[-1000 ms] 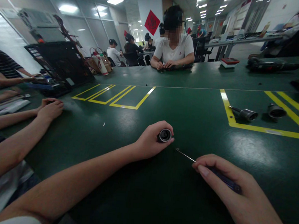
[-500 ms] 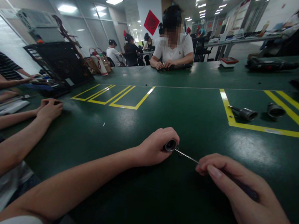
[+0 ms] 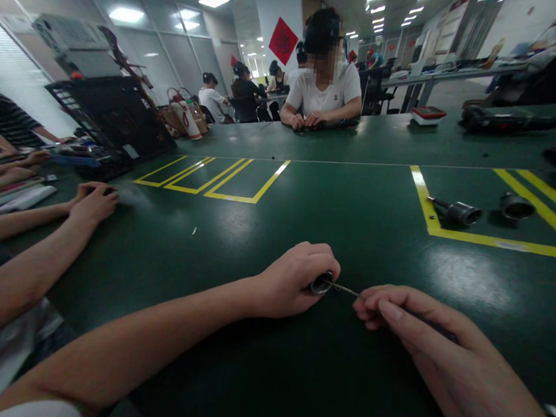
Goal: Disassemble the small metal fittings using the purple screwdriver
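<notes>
My left hand [image 3: 298, 278] is wrapped round a round metal part [image 3: 321, 282], its open end turned toward my right hand. My right hand [image 3: 423, 325] holds a thin metal rod [image 3: 347, 290] between thumb and fingers. The rod's far end is at the mouth of the metal part; how deep it reaches cannot be made out. My right palm hides the near end of the tool. Small bits lie on the table just beside the metal part.
On the green table [image 3: 264, 363], a metal piece with a shaft [image 3: 465, 214] and a metal cup [image 3: 516, 206] lie inside yellow tape at the right. Another person's hands [image 3: 94, 202] rest at the left. A person in white [image 3: 324, 96] sits opposite.
The metal part in my left hand has shifted slightly right and down, its mouth tilted. My right hand has moved left, and the rod's tip now overlaps the mouth of the part.
</notes>
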Available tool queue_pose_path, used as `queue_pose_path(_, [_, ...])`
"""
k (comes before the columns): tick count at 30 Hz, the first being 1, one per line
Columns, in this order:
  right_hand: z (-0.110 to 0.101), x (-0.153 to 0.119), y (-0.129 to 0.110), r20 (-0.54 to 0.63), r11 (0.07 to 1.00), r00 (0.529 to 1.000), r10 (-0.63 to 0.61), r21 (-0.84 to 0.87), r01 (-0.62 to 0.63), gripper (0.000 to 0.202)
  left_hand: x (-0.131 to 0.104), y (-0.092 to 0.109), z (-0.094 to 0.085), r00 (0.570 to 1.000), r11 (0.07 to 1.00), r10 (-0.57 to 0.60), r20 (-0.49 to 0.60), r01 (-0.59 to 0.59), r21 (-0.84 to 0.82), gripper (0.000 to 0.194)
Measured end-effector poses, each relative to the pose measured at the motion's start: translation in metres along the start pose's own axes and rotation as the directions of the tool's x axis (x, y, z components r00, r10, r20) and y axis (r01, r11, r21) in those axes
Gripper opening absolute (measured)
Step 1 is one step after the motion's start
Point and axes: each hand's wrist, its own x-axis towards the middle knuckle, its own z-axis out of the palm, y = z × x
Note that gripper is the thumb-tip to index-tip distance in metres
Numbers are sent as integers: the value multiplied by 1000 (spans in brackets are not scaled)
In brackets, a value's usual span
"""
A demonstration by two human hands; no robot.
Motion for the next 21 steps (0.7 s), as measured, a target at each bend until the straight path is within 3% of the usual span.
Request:
queue_pose_path(3, [1,3,-3,9,987,998,54,148,-55,23,1,-1,1,1000,998,-10,-20,8,-69,13])
queue_pose_path(6, [1,3,-3,11,981,998,59,182,-60,23,2,-1,2,1000,996,-8,-28,6,-92,13])
queue_pose_path(10, [-1,1,2,-48,1000,998,-29,0,29,24,3,0,2,999,999,-37,-37,36,-15,11])
queue_pose_path(13, [-1,0,4,-21,979,996,-92,-186,86,23,3,1,1,999,996,-30,-20,31,79,12])
queue_pose_path(15, [0,0,2,9,975,997,-80,-208,80,22,2,2,1,1000,993,-15,-2,15,121,12])
queue_pose_path(21, [0,2,-7,9,994,999,49,92,-50,22,2,2,0,999,993,31,6,-32,118,13])
